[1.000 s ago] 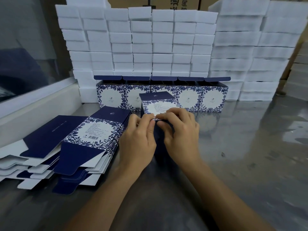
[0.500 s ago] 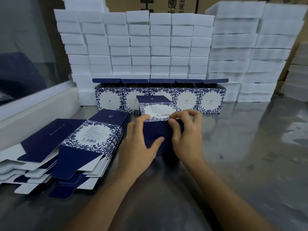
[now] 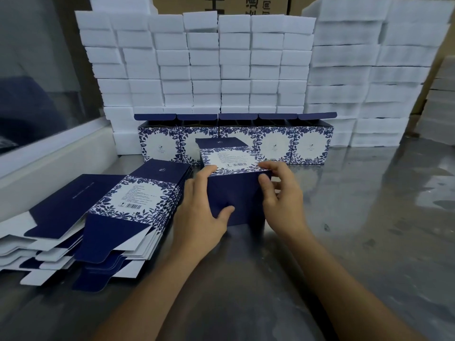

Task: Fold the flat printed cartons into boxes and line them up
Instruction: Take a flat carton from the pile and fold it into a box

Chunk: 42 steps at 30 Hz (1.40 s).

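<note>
Head view, both hands' grip holding carton [image 3: 236, 193] edges, bare table [image 3: 369, 230] rightward.

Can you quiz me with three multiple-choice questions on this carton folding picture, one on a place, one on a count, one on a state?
1. Where is the stack of flat cartons?
A. left of the hands
B. right of the hands
C. on the foam blocks

2. How many folded boxes stand in the back row?
A. three
B. five
C. eight

3. The top flaps of those boxes are
A. taped
B. tucked shut
C. open

Answers: 1 A, it lies beside the left hand. 2 B, five printed fronts show. 3 C, the flaps stand up.
</note>
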{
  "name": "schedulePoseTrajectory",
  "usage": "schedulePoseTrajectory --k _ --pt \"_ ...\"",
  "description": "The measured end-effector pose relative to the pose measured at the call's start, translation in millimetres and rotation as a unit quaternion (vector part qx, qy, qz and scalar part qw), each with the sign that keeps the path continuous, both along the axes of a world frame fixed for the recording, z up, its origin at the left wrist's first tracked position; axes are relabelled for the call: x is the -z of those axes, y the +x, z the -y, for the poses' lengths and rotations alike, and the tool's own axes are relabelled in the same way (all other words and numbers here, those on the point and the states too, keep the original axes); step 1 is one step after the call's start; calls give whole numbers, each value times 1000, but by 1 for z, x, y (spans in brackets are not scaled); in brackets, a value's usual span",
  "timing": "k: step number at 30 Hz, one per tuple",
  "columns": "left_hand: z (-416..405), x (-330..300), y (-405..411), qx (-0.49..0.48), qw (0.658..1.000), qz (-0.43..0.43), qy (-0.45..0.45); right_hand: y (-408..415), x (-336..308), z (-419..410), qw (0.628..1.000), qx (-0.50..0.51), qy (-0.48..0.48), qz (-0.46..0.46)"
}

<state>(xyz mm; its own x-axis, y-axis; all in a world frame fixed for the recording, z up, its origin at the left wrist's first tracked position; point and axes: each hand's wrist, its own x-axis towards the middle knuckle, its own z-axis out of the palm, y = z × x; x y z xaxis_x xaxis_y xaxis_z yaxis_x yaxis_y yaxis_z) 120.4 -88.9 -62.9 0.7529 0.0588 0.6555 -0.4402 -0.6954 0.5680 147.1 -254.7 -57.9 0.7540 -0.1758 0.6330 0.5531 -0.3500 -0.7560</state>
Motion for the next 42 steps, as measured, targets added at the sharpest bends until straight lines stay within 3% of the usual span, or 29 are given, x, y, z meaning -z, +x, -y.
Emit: schedulePoseTrajectory --k 3,6,22,28,34,42 --pt "-2 0 0 -6 1000 8 0 -1 7 3 994 -75 -29 -67" --pt "-3 0 -1 -8 1000 13 -4 -1 10 5 991 -73 -62 -90" --pt "-4 -3 0 -72 995 70 -6 -4 10 -7 990 67 -126 17" --pt "-4 0 0 -60 996 69 -17 -2 13 -8 996 24 -90 2" --pt "-9 -1 3 22 992 13 -121 -5 7 -7 999 -6 -41 -4" --pt "-10 -5 7 55 979 42 -191 -7 3 -8 997 -10 75 9"
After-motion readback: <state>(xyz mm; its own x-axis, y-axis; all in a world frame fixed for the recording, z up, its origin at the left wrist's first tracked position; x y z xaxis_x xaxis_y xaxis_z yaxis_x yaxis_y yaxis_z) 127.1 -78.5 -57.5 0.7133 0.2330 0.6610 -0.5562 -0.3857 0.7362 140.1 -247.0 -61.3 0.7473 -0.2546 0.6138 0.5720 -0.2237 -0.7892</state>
